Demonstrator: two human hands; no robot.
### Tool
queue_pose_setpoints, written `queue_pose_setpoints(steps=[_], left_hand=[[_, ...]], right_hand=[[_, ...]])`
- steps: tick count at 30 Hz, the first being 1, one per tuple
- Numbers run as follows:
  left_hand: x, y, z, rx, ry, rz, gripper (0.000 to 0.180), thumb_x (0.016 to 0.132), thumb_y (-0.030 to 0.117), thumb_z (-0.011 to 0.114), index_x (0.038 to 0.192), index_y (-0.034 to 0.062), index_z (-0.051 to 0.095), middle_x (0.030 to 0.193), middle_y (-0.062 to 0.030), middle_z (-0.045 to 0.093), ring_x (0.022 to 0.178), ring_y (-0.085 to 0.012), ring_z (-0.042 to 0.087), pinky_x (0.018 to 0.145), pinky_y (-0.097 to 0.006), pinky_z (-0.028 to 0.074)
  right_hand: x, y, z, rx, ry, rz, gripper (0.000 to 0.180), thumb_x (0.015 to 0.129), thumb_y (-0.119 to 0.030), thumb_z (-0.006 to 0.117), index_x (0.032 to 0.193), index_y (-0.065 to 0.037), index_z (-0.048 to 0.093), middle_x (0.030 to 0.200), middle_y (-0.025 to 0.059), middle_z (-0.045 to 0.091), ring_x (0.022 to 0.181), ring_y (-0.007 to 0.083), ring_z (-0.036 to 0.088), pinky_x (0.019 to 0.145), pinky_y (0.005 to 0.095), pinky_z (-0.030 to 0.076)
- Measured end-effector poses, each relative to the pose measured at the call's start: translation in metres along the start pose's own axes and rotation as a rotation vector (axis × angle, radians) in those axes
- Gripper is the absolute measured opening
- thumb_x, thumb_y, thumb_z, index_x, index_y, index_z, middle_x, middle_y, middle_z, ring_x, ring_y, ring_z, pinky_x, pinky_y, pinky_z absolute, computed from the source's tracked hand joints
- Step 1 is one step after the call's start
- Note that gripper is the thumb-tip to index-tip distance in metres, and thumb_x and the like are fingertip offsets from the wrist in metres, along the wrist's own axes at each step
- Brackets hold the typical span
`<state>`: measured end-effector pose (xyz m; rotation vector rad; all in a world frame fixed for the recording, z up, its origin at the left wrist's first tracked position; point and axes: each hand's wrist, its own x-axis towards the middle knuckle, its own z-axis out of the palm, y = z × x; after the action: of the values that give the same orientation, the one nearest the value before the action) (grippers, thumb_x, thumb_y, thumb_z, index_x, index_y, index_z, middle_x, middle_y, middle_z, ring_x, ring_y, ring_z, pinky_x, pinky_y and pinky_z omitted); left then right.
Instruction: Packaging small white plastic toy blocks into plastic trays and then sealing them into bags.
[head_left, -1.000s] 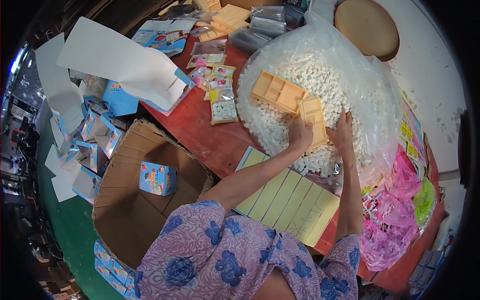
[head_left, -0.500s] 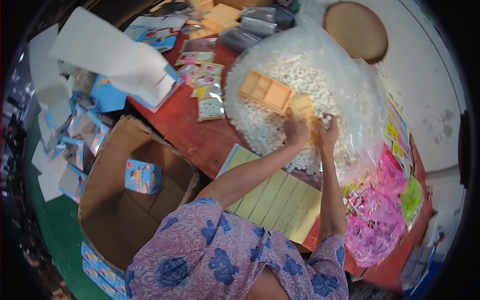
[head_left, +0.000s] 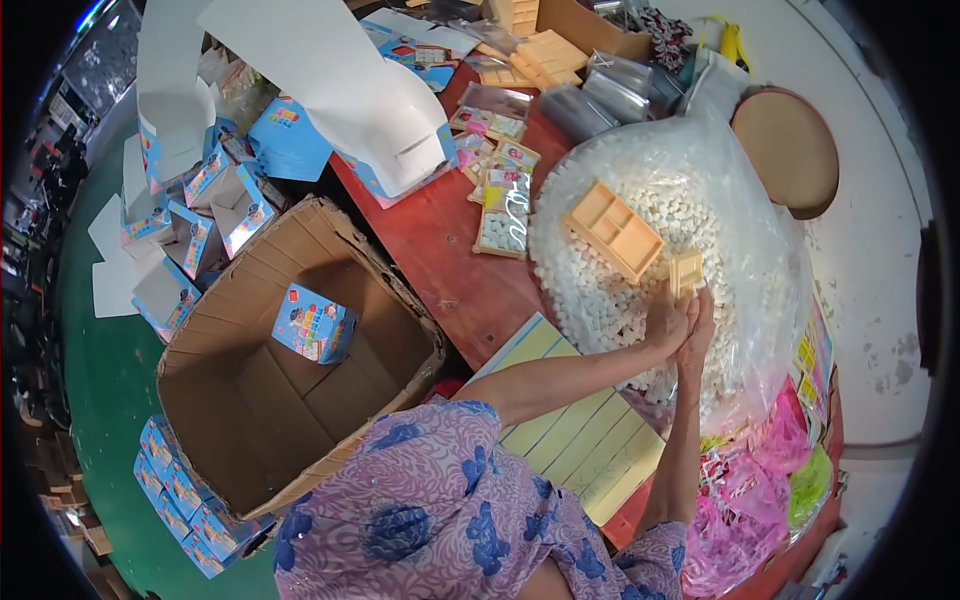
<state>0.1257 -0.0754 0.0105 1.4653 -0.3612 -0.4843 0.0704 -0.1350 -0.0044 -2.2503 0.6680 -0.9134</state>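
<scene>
Both hands meet over the large clear bag of small white pieces, which sits on the red table. The left hand and right hand are pressed close together, fingers curled narrow around a small tan compartment tray that rises just above the fingertips; whether both hands bear its weight or one only steadies it cannot be told. A larger tan compartment tray lies loose on top of the white pieces, just beside the hands and tilted on the uneven heap. Below the forearms lies a stack of yellow sheets, partly hidden by the arms. To the person's left stands an open cardboard carton holding a single blue printed box; more blue boxes are stacked on the green floor. Pink and green packets crowd the table's right edge. Risks noted: the small tray is held by its lower end only, so a slackened pinch would drop it into the heap. The larger tray rests on shifting pieces and may slide if the bag is pressed. The bag's mouth is slack, so a sideways push could spill pieces onto the table.
</scene>
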Motion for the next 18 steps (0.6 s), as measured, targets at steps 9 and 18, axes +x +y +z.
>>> queue_pose_setpoints(steps=[9,18], left_hand=[[0.009,0.004,0.0,-0.339,-0.049,-0.208,0.033,0.078,0.017,0.04,0.106,-0.0008,0.037,0.095,-0.019,0.048,0.086,-0.0289,0.047,0.075,-0.035,0.037],[0.019,-0.016,0.005,-0.17,0.037,-0.101,0.034,0.078,0.017,0.043,0.106,-0.0023,0.036,0.089,-0.0225,0.048,0.082,-0.034,0.048,0.071,-0.037,0.037]], right_hand=[[0.009,-0.028,-0.017,0.228,0.041,0.209,0.039,0.087,-0.026,0.035,0.115,0.002,0.038,0.117,0.014,0.041,0.11,0.0194,0.036,0.092,0.0293,0.027],[0.005,0.008,-0.017,0.455,0.109,0.177,0.024,0.08,-0.001,0.046,0.103,0.002,0.049,0.091,0.0057,0.05,0.075,0.0128,0.049,0.066,0.022,0.039]])
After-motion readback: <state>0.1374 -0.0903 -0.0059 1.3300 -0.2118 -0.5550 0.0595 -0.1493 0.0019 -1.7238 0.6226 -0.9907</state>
